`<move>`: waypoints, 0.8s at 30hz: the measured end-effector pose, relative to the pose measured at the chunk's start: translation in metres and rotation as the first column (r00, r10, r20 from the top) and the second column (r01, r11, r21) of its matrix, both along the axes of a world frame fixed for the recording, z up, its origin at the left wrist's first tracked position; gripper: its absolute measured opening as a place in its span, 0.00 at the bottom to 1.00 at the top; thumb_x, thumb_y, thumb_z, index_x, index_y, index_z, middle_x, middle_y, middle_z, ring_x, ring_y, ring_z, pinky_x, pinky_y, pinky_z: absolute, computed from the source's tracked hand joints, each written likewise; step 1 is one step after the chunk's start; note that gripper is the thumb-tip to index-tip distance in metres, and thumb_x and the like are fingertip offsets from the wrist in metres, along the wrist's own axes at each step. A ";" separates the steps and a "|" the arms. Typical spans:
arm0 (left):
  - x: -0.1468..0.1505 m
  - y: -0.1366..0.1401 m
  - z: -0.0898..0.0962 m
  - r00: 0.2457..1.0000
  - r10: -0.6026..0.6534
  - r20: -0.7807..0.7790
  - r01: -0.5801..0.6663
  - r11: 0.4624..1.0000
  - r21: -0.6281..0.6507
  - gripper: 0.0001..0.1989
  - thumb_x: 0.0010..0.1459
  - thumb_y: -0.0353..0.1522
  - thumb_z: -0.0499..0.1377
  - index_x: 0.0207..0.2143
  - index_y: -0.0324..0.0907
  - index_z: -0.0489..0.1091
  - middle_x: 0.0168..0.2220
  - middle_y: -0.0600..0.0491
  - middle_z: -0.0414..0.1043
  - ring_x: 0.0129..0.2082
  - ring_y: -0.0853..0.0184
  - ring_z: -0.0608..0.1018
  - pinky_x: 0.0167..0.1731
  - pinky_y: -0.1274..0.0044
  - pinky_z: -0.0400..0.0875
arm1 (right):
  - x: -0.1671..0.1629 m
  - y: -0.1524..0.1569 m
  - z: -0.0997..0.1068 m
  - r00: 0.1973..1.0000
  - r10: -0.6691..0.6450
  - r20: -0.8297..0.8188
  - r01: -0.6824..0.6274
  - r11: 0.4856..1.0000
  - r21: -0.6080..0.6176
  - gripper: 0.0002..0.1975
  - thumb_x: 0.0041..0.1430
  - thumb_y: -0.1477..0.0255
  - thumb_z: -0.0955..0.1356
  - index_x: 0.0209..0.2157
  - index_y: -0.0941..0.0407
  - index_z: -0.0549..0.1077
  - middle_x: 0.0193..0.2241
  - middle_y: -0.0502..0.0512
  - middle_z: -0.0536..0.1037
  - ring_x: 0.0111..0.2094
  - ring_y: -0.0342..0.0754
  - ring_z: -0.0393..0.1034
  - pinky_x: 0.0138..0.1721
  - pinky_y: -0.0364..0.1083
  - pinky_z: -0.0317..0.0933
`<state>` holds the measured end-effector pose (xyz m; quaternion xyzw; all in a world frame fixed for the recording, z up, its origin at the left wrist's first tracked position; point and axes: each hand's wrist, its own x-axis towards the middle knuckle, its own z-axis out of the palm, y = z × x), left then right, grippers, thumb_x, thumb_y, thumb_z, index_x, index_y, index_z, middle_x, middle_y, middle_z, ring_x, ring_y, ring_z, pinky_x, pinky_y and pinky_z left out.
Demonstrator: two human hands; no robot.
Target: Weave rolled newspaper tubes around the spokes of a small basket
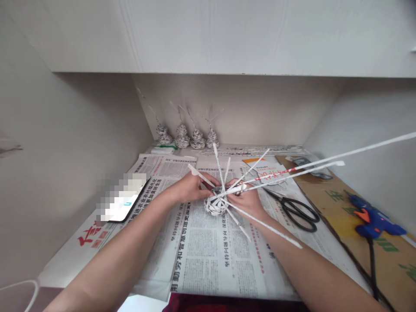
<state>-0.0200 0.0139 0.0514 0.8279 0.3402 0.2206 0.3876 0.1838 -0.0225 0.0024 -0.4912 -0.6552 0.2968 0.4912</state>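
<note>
A small round piece woven from rolled newspaper strips (215,206) is held low over the newspaper sheets (204,255). Several paper sticks (276,178) fan out from its top, the longest reaching off to the right edge. My left hand (191,187) grips the far left side of the piece, its fingers curled behind the sticks. From the right, my right hand (247,200) closes around the other side, near where the sticks cross. The sticks hide part of its fingers.
Several woven gourd shapes (197,138) stand along the back wall, with loose paper sticks (253,151) beside them. Black-handled scissors (299,213) lie right of my right hand. A blue glue gun (378,221) rests on cardboard (344,216). A phone (130,201) lies at left.
</note>
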 end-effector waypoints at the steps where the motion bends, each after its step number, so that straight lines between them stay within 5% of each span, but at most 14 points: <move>1: -0.001 0.000 0.000 1.000 -0.011 -0.010 0.011 1.000 0.000 0.18 0.50 0.30 0.64 0.46 0.38 0.73 0.43 0.47 0.77 0.41 0.64 0.78 0.42 0.76 0.73 | -0.001 0.000 0.000 1.000 -0.002 -0.002 0.002 1.000 -0.017 0.04 0.47 0.75 0.67 0.28 0.57 0.74 0.23 0.51 0.77 0.25 0.47 0.71 0.27 0.43 0.63; 10: 0.006 -0.010 0.004 0.997 -0.034 -0.064 0.050 0.961 0.273 0.13 0.49 0.24 0.58 0.39 0.39 0.73 0.35 0.52 0.75 0.33 0.68 0.75 0.34 0.79 0.69 | -0.001 -0.001 -0.006 0.999 -0.036 0.019 0.038 0.997 -0.072 0.05 0.47 0.75 0.66 0.29 0.56 0.75 0.24 0.50 0.77 0.26 0.46 0.72 0.28 0.42 0.64; 15: 0.011 -0.010 -0.001 0.997 0.070 -0.031 -0.061 0.973 0.223 0.14 0.51 0.26 0.58 0.41 0.39 0.73 0.32 0.53 0.76 0.28 0.68 0.75 0.30 0.79 0.69 | -0.001 -0.001 -0.005 0.998 -0.052 0.021 0.054 0.994 -0.097 0.06 0.46 0.75 0.66 0.29 0.56 0.74 0.24 0.50 0.77 0.25 0.46 0.72 0.27 0.43 0.63; 24: 0.025 -0.008 -0.018 0.964 0.263 0.043 -0.266 0.937 0.228 0.05 0.50 0.27 0.61 0.30 0.40 0.76 0.31 0.53 0.78 0.32 0.67 0.78 0.35 0.78 0.70 | -0.004 -0.005 -0.001 0.998 -0.035 0.051 0.039 0.996 -0.081 0.03 0.49 0.74 0.65 0.27 0.55 0.71 0.22 0.48 0.74 0.23 0.44 0.68 0.24 0.41 0.60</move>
